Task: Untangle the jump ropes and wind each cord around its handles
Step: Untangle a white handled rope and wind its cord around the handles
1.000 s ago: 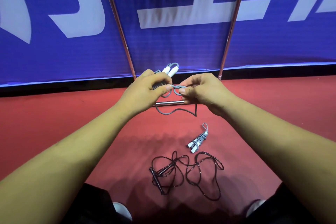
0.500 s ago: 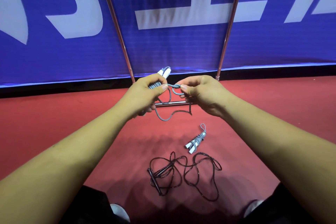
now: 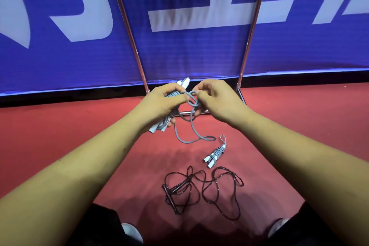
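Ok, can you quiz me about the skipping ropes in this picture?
1. True or false: the thin black jump rope on the red floor is wound around its handles.
2. The small wound grey-corded bundle lies: A in a hand, B on the floor, C on a banner.
3. What does the left hand grip while the right hand pinches the looped grey cord?
Key: 1 false; 2 B; 3 the white jump-rope handles.
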The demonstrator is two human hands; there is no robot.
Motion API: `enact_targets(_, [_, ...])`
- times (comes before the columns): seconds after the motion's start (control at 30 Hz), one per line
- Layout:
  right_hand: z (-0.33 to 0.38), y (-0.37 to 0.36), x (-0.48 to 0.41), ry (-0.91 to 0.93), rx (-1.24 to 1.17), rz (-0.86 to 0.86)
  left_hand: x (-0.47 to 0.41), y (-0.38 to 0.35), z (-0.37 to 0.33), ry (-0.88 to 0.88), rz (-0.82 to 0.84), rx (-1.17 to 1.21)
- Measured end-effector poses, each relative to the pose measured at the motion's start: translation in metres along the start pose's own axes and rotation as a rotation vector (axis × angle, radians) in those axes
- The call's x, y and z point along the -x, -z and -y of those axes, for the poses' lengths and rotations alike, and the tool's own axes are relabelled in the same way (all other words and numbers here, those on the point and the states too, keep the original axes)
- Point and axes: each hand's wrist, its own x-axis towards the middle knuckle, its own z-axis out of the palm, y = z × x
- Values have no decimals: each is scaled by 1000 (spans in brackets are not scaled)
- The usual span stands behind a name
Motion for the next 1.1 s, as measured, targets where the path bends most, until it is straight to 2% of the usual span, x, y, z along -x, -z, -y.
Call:
enact_targets(0.13, [-8,-3,-5,-68,92,49,1,3,2,-22,36,-239])
enact_targets(0.23, [-8,7,-9,-205,-245,-20,-1,5,7,-55,-30,-378])
enact_targets(0.33, [-7,16,-11,-238,-484,61,-1,6,6,-62,-15,-274])
enact_targets(0.47, [-8,5,-10,-266,-560,150,2,5,1,-34,117,4])
enact_targets(0.7, [-6,1,-7,-221,-626,169,5,-3,2,17,96,20])
enact_targets(0.8, [-3,3,-5,-246,-649,240,4,-3,3,-14,54,-142])
enact_targets(0.9, [-2,8,-2,-366,-679,314,-3,5,10,-107,-104,-410])
enact_targets(1.0, [-2,10,-2,-376,-819,231,-9,14,16,-197,-223,-727])
enact_targets(1.03, [0,10,-3,-359,-870,189,-10,17,16,-197,-240,-774])
enact_targets(1.1, [0,11,-3,-344,-1023,111,-12,21,14,-182,-222,-706])
